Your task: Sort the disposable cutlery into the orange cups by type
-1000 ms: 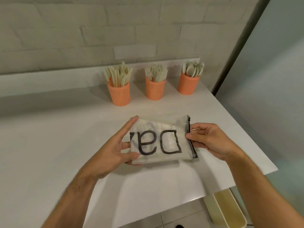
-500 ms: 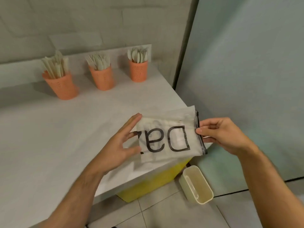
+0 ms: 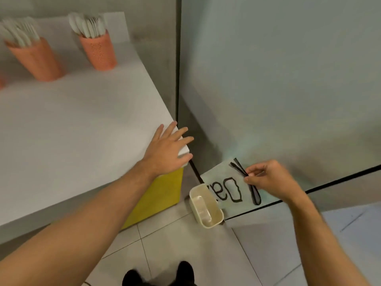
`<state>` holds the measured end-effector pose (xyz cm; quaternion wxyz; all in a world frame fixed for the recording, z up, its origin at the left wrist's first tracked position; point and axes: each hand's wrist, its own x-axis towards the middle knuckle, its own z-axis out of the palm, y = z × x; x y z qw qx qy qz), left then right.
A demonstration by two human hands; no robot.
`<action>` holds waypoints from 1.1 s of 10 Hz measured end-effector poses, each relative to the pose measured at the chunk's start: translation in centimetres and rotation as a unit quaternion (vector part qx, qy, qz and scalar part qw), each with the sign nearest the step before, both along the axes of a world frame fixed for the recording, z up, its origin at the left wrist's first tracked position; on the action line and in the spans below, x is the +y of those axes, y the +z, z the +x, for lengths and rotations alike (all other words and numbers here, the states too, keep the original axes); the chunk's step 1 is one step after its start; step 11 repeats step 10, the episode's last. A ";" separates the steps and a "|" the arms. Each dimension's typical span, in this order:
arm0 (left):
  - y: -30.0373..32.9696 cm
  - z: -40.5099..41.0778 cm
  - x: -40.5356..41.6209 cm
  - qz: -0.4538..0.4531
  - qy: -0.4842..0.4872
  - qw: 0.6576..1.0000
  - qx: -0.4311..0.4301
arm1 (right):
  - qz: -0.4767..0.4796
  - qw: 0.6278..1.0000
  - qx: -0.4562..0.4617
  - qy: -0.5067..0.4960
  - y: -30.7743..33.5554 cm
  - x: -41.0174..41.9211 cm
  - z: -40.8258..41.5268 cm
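Two orange cups stand at the back of the white table (image 3: 72,124). The left cup (image 3: 36,58) holds pale forks and the right cup (image 3: 99,51) holds pale spoons. A sliver of a third cup (image 3: 1,82) shows at the left edge. My left hand (image 3: 169,147) rests flat with spread fingers on the table's right front corner. Off the table to the right, my right hand (image 3: 270,180) pinches the black zip edge of a translucent pouch (image 3: 224,184) with black letters, holding it low above the floor.
A small cream bin (image 3: 206,207) stands on the tiled floor just under the pouch. A yellow box (image 3: 162,195) sits beneath the table corner. A pale glass wall (image 3: 278,79) rises on the right. Dark shoe tips (image 3: 160,275) show at the bottom.
My view swung right and down. My left hand let go of the pouch and now rests on the table corner. My right hand carried the pouch off the table, down toward the cream bin.
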<state>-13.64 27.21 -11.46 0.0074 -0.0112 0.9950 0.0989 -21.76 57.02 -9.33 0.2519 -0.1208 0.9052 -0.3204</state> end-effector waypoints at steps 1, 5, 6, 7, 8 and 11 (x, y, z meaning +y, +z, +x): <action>-1.1 -0.2 0.1 -0.065 -0.007 0.998 0.017 | 0.045 0.998 0.039 0.000 -6.2 -0.4 -0.3; -2.0 -0.4 0.2 -0.083 0.002 0.995 0.064 | 0.197 0.980 -0.020 0.015 -29.1 -4.3 -2.4; -2.2 -0.5 0.0 -0.079 -0.001 0.995 0.066 | 0.232 0.971 -0.035 0.045 -32.8 -4.5 -2.4; -2.1 -0.6 -0.1 -0.068 0.002 0.995 0.075 | 0.246 0.967 -0.028 0.062 -33.4 -4.3 -1.8; -1.7 -0.4 0.3 -0.039 0.012 0.997 0.067 | 0.235 0.967 -0.076 0.065 -32.4 -4.0 -0.7; -0.1 0.2 0.0 0.180 0.062 0.978 0.085 | 0.211 0.954 -0.138 0.162 -24.9 -5.1 2.4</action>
